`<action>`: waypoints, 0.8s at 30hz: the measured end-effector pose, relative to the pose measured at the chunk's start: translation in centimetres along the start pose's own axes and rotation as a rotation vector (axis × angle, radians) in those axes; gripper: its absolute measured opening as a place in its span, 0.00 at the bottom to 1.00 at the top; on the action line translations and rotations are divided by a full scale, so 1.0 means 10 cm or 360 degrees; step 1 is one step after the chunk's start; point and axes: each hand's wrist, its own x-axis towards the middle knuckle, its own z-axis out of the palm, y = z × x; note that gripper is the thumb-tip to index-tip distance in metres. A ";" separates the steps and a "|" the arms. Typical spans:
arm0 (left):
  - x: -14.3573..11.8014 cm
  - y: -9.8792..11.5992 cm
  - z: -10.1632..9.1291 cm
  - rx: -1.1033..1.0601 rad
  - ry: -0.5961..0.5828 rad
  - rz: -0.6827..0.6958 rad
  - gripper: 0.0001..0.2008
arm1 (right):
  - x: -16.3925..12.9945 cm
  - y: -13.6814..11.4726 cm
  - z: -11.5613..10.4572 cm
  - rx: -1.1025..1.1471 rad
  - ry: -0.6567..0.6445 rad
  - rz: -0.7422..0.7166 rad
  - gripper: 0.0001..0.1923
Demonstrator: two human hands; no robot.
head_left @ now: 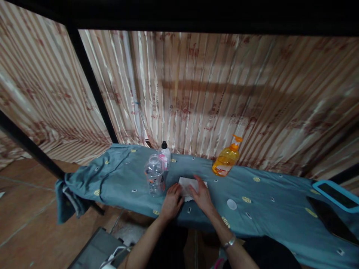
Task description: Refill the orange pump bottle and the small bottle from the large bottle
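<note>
A white paper tissue (185, 183), apparently folded, lies flat on the cloth in front of me. My left hand (173, 201) is at its left edge, with the fingers curled in and closed on that side. Across the right part of the tissue rests my right hand (202, 196), its thumb and fingers spread on the paper. Just left of my hands stands a clear, wide plastic bottle (155, 177) without a cap. Behind it is a white squeeze bottle (165, 157) with a black top. A small white disc (231, 204), perhaps a lid, lies to the right.
An orange pump bottle (226, 160) stands toward the back. At the far right lie a dark phone (332, 220) and a blue-framed tablet (338, 196). The surface has a teal patterned cloth (120, 186). Black metal posts (92, 84) and striped sheeting (193, 93) enclose it. Below is a grey box (97, 250).
</note>
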 end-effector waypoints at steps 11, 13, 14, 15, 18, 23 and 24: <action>-0.01 0.15 -0.06 0.0214 -0.0213 -0.0040 0.20 | 1.65 -0.89 0.80 0.0257 -0.0178 -0.0015 0.22; 0.00 0.17 -0.08 0.0206 -0.0229 -0.0057 0.21 | 1.75 -0.95 0.89 0.0299 -0.0246 0.0023 0.21; 0.00 0.18 -0.09 0.0202 -0.0230 -0.0061 0.21 | 1.76 -0.96 0.92 0.0321 -0.0277 0.0040 0.21; 0.00 0.19 -0.10 0.0199 -0.0227 -0.0063 0.21 | 1.76 -0.95 0.94 0.0344 -0.0302 0.0056 0.20; 0.00 0.19 -0.10 0.0206 -0.0235 -0.0058 0.20 | 1.68 -0.87 0.87 0.0413 -0.0329 0.0083 0.20; 0.01 0.16 -0.08 0.0256 -0.0216 -0.0049 0.19 | 1.42 -0.56 0.36 0.0451 -0.0276 0.0099 0.20; 0.01 0.15 -0.06 0.0258 -0.0203 -0.0038 0.19 | 1.34 -0.49 0.23 0.0440 -0.0262 0.0109 0.20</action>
